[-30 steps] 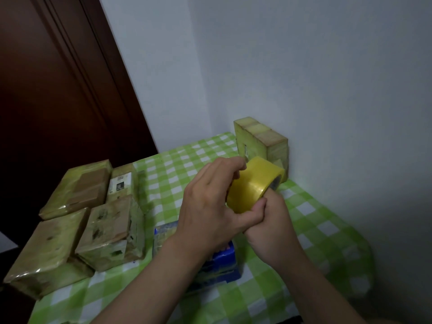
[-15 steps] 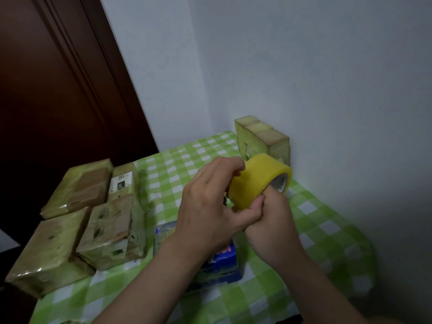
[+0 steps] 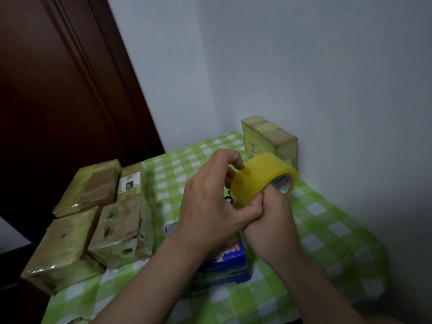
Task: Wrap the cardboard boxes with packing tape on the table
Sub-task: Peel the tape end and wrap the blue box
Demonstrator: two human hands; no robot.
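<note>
Above the desk [image 3: 327, 218] centre, both hands held the tape roll [image 3: 259, 176]: yellow, translucent, wide, w/ grey printed core, text unreadable. Left hand [image 3: 210, 202] curled over its far rim; right hand [image 3: 273, 220] pinched the edge by the core. Beneath lay a blue box [image 3: 224, 265], lettering mostly hidden. Four tape-wrapped cardboard boxes [image 3: 121, 225] sat at left, one w/ white label [image 3: 129, 183], print illegible. A fifth box [image 3: 268, 139] stood against the wall [image 3: 327, 90].

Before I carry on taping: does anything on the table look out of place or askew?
One box stands on edge against the wall, back right. The front-left box seems to jut past the edge of the table. Nothing looks spilled or torn.
</note>
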